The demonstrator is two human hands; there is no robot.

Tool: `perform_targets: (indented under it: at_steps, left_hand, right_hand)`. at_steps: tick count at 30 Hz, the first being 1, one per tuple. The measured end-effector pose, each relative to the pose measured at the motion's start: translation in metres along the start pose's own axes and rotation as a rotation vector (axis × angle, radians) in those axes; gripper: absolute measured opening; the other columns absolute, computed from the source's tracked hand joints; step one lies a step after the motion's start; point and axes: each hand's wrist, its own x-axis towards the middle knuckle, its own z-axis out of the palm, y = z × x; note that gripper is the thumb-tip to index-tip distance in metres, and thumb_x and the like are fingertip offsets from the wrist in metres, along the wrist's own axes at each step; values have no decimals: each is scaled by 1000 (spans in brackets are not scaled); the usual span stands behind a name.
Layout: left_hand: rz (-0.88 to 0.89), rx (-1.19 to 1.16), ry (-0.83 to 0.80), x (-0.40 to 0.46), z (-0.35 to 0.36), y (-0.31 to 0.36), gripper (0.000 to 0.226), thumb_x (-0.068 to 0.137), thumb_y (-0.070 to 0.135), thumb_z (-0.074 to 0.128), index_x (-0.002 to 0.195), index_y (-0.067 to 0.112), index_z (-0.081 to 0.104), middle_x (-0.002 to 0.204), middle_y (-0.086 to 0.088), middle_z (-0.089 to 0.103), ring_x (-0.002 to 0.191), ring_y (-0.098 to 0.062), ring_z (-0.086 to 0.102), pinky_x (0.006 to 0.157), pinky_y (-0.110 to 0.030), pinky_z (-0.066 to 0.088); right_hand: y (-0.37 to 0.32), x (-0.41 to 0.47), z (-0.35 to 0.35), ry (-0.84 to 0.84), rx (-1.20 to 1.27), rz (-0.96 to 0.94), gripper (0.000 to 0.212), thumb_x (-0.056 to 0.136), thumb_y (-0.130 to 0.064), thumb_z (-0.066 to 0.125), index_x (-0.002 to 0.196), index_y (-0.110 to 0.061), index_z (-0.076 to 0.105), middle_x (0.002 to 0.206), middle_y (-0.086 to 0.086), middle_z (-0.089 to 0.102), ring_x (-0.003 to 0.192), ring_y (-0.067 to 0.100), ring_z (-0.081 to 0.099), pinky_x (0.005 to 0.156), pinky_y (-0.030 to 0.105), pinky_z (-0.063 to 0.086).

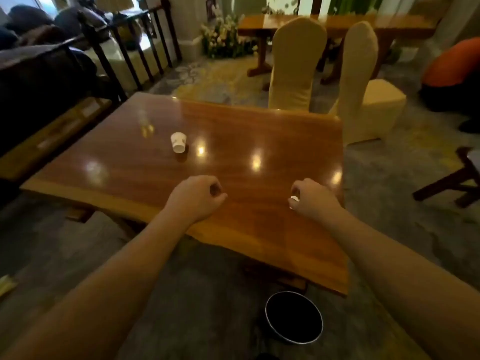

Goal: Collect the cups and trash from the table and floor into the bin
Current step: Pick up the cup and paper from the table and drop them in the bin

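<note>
Grey patterned carpet covers the floor of a dim dining room, and nearest the camera a round black bin with a pale rim stands on it, just beside the near corner of a glossy wooden surface; the inside of the bin is too dark to read. Both bare forearms reach forward from the bottom corners over the near edge of that surface. The left hand hovers above the wood with its fingers curled together into a loose fist, and nothing shows inside it. The right hand is curled as well, its fingers clamped on a small white scrap of trash that peeks out at the thumb side; what kind of scrap it is cannot be told. Farther on, toward the middle left of the surface and well apart from both hands, a white paper cup stands upside down, its wider rim on the wood, among bright reflections of ceiling lamps. At the far edge two chairs in cream fabric covers stand close together, backs toward the camera. Beyond them is a second wooden table with a cluster of pale flowers on the floor beside it. A dark railing runs along the left side of the room.
</note>
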Motion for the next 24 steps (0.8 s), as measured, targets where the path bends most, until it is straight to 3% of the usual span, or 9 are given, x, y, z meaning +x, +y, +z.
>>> perform_targets:
  at_steps: [4, 10, 15, 20, 24]
  left_hand:
    - [-104, -42, -171, 30, 48, -19, 15, 86, 52, 62, 97, 41, 60, 88, 21, 61, 77, 3, 58, 61, -18, 46]
    - [-190, -55, -327, 66, 100, -52, 35, 88, 53, 58, 115, 31, 61, 105, 14, 61, 90, -8, 58, 71, -28, 50]
    - [-185, -99, -400, 90, 126, -84, 36, 89, 52, 58, 117, 31, 60, 112, 11, 63, 94, -9, 58, 74, -29, 51]
    - [-152, -124, -451, 122, 116, -124, 35, 91, 50, 59, 119, 30, 59, 112, 11, 61, 85, -6, 61, 73, -29, 55]
    - [-157, -128, -419, 155, 91, -171, 33, 90, 49, 60, 117, 30, 59, 107, 12, 59, 80, -4, 60, 68, -27, 54]
  right_hand:
    - [33, 34, 46, -147, 12, 174, 42, 89, -36, 63, 127, -19, 53, 121, 10, 50, 106, 33, 57, 84, 45, 52]
    - [49, 70, 97, -244, 46, 274, 60, 89, -31, 65, 142, -28, 37, 140, 9, 38, 118, 32, 51, 87, 42, 54]
    - [40, 92, 121, -278, 73, 342, 46, 95, -21, 58, 139, -23, 44, 142, 6, 35, 119, 26, 49, 93, 40, 53]
    - [1, 107, 134, -246, 98, 410, 40, 96, -6, 53, 132, -24, 51, 136, 3, 40, 107, 20, 52, 86, 32, 54]
    - [-50, 123, 139, -227, 102, 366, 35, 96, -11, 54, 127, -26, 53, 132, -1, 46, 104, 15, 54, 84, 30, 54]
